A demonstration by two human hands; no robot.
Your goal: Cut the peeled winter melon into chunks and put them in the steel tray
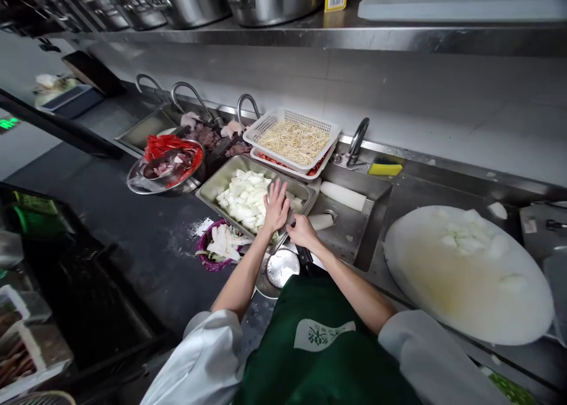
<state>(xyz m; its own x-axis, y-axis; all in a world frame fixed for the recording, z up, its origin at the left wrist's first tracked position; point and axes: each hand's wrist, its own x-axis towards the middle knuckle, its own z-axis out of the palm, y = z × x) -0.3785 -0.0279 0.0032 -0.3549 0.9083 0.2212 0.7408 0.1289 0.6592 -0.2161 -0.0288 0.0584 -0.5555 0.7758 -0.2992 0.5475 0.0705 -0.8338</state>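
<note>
Left hand point(275, 207), grip wide, lies flat on white chunks point(241, 199) in the steel tray point(211, 188); right hand point(303, 232) beside it holds a knife point(305, 255) in a tight grip

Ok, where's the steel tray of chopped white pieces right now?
Head view, left of centre: the steel tray lies under the left hand, in front of the white sprout basket and right of the red-lined bowl.

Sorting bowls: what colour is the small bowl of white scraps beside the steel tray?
Purple; the small round bowl shows best in the head view.
</note>
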